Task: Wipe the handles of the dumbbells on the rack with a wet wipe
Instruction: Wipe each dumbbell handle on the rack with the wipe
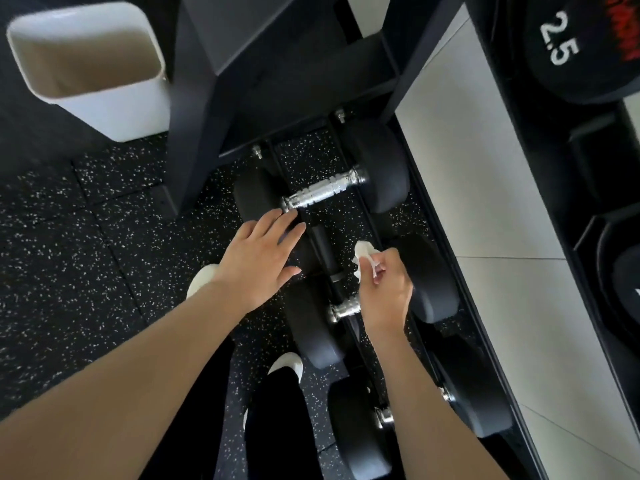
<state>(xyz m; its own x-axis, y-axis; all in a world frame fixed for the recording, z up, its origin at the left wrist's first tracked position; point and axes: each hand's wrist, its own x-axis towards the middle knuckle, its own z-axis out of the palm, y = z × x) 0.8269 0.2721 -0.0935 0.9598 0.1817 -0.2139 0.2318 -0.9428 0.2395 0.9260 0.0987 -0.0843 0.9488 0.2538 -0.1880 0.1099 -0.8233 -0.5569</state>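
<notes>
Three black dumbbells lie on the low rack rails (349,188). The far dumbbell (384,168) shows its whole chrome handle (323,192). My left hand (263,254) is open, fingers straight, reaching over the near head of that far dumbbell. My right hand (384,289) pinches a crumpled white wet wipe (365,254) above the middle dumbbell (433,282), whose chrome handle (344,310) is mostly hidden under the hand. The near dumbbell (356,424) sits under my right forearm.
A white bin (114,109) stands on the speckled rubber floor at upper left. The black rack upright (204,133) rises beside it. A 2.5 weight plate (571,46) hangs at upper right. Light floor tiles (485,202) run right of the rack. My white shoes (287,365) stand left of it.
</notes>
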